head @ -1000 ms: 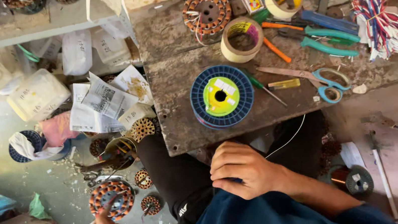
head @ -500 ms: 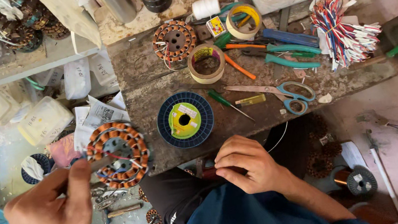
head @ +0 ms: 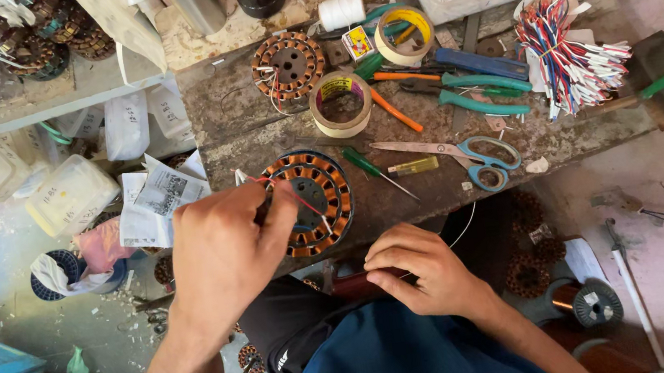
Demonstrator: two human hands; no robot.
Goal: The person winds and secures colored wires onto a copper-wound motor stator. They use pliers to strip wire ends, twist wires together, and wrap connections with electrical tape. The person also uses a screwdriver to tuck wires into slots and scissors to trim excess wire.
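My left hand (head: 222, 251) grips the left rim of a round copper-wound stator (head: 319, 201) that rests on a blue spool at the front edge of the worn wooden bench (head: 434, 191). A thin red wire crosses the stator from my fingers. My right hand (head: 427, 272) sits low over my lap, fingers pinched on a thin pale wire (head: 466, 231) that curves up toward the bench edge. A reddish tool handle shows partly under that hand.
On the bench lie a second stator (head: 288, 65), two tape rolls (head: 340, 103), scissors (head: 485, 161), a green screwdriver (head: 372, 169), pliers (head: 471, 83) and a bundle of coloured wires (head: 569, 56). White jars (head: 67, 194) and papers sit to the left. More stators (head: 528, 272) lie on the floor.
My left hand brought the stator up from the floor and set it on the blue spool on the bench. My right hand stayed over my lap.
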